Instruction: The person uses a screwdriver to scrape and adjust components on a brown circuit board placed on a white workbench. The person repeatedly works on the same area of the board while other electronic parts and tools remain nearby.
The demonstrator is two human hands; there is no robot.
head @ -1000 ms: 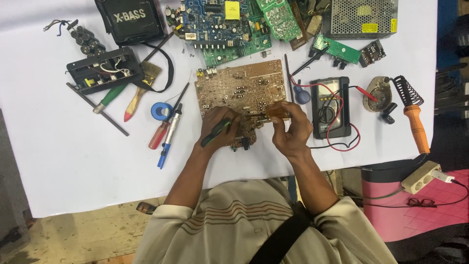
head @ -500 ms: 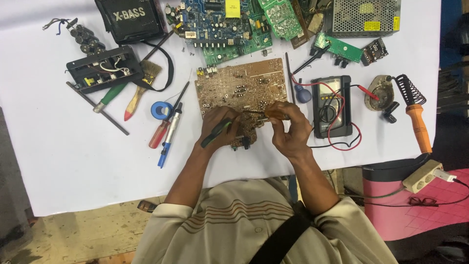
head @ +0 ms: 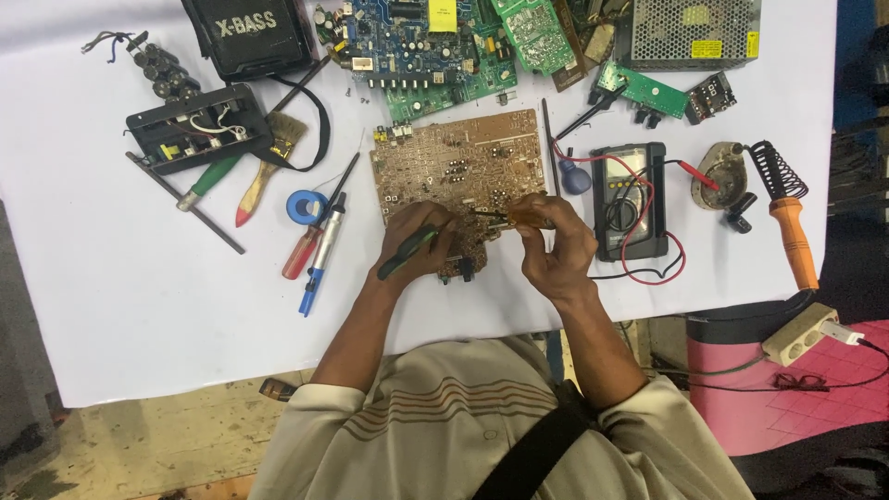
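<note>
Hands both over brown circuit board (head: 458, 171), which lies flat on the white table (head: 139, 306), just below the blue circuit board (head: 417, 51). We see the left hand (head: 421, 243) clenched on a green-handled tool (head: 407, 254), resting on the board's lower edge. We see the right hand (head: 554, 243) grasping an amber-handled screwdriver (head: 523, 218), tip toward the board. Multimeter (head: 632, 199) sits just right of it; soldering iron (head: 789, 218) farther right.

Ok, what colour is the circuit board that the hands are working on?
Brown, copper-toned. The circuit board shows best in the head view, under the left hand and right hand.
</note>
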